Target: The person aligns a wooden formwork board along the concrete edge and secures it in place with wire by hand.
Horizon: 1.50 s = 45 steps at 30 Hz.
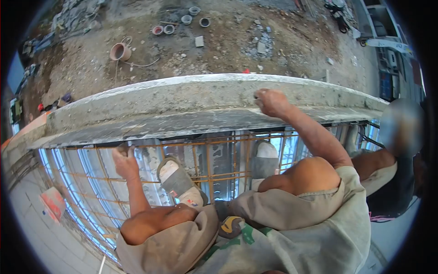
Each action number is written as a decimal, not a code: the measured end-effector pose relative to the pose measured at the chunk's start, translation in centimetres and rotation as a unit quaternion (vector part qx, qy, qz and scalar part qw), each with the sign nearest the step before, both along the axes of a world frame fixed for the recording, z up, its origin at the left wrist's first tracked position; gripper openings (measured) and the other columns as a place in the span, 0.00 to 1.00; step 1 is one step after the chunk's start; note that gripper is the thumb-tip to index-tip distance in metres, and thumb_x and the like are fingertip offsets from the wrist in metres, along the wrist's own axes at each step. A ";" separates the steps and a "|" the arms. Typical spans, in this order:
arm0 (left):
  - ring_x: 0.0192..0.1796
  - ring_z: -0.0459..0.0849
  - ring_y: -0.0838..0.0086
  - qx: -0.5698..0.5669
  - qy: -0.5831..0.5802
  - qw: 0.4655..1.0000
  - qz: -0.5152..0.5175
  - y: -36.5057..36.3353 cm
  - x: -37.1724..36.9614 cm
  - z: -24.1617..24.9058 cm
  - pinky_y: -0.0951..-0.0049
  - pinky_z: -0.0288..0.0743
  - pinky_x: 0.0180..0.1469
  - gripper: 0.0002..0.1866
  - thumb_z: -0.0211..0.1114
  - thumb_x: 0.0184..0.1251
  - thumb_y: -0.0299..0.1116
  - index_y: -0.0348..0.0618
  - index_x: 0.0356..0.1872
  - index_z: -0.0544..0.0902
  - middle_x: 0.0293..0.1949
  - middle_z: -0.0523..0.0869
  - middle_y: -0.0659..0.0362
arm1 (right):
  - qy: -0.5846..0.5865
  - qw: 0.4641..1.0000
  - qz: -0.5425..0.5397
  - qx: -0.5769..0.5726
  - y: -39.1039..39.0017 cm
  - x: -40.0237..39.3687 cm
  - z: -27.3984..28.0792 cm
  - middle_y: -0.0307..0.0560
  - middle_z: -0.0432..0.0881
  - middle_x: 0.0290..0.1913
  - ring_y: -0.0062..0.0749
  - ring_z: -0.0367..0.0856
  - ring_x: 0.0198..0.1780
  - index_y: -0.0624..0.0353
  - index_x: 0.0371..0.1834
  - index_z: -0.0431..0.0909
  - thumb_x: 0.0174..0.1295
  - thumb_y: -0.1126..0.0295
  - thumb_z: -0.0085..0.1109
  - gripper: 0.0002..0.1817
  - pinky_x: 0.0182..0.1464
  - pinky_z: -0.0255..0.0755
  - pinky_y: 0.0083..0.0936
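My right hand [272,102] is over the rough concrete ledge [205,93], its fingers curled at a small dark spot or piece that I cannot make out. My left hand [125,163] is lower left, near the near edge of the dark grey board [182,124], with thumb and fingers bent around something small and dark that is too unclear to name. Under my arms lies a grid of rusty rebar [210,176] over corrugated metal sheeting [223,157]. My feet in grey sandals [179,185] rest on it between my bent knees.
Another person [381,169] crouches at the right. A red-and-white block [53,204] lies at the lower left. Far below the ledge are dirt ground, an orange bucket [120,52] with a hose, several small buckets [186,19] and parked vehicles [390,59].
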State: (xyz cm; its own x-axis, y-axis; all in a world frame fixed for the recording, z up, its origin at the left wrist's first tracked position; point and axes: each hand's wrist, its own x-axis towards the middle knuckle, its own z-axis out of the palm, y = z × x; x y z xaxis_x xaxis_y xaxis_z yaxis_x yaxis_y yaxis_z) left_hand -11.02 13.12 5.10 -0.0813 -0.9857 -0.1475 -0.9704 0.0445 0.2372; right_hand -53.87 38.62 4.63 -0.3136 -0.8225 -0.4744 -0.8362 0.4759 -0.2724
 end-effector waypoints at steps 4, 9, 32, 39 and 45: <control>0.40 0.82 0.61 -0.013 -0.033 0.999 -0.007 0.8 -0.4 0.1 0.59 0.72 0.41 0.20 0.69 0.57 0.48 0.44 0.41 0.77 0.37 0.82 0.57 | 0.007 0.993 0.028 -0.114 -1.1 3.7 2.0 0.52 0.80 0.39 0.49 0.81 0.44 0.59 0.40 0.76 0.58 0.67 0.55 0.10 0.44 0.77 0.41; 0.40 0.79 0.58 -0.059 -0.066 0.995 -0.038 0.9 0.2 -0.5 0.55 0.70 0.39 0.20 0.68 0.57 0.49 0.44 0.37 0.75 0.37 0.80 0.58 | -0.017 0.988 -0.039 -0.147 -2.5 4.6 3.7 0.54 0.80 0.40 0.51 0.80 0.47 0.60 0.40 0.77 0.59 0.65 0.55 0.11 0.49 0.75 0.42; 0.48 0.79 0.49 -0.052 -0.057 0.985 -0.156 0.2 0.2 -3.5 0.56 0.72 0.49 0.16 0.59 0.64 0.40 0.36 0.43 0.84 0.48 0.80 0.44 | -0.131 0.987 -0.025 -0.087 -2.8 6.3 2.9 0.57 0.80 0.45 0.52 0.80 0.50 0.62 0.45 0.77 0.59 0.66 0.55 0.14 0.52 0.74 0.42; 0.38 0.81 0.46 0.073 0.062 0.990 -0.106 0.8 -2.4 -0.2 0.57 0.72 0.46 0.17 0.62 0.65 0.40 0.34 0.42 0.84 0.39 0.86 0.46 | -0.126 0.987 -0.022 -0.092 -2.9 6.4 2.8 0.57 0.80 0.47 0.52 0.80 0.49 0.60 0.48 0.76 0.64 0.61 0.52 0.16 0.52 0.74 0.43; 0.21 0.62 0.86 0.293 0.327 0.884 0.162 0.7 -0.5 -1.5 0.81 0.55 0.20 0.11 0.62 0.68 0.42 0.45 0.34 0.77 0.21 0.67 0.69 | -0.113 0.990 -0.015 -0.081 -2.7 6.4 2.9 0.57 0.79 0.48 0.52 0.79 0.50 0.60 0.49 0.76 0.64 0.61 0.52 0.16 0.53 0.73 0.44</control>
State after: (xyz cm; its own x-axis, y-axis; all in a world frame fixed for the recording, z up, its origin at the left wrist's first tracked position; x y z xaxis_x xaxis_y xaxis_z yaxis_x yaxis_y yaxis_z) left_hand -11.49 13.82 3.62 -0.0647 -0.7426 -0.6666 -0.5564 -0.5277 0.6419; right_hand -47.49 35.93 7.49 -0.2409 -0.8855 -0.3973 -0.7309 0.4348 -0.5261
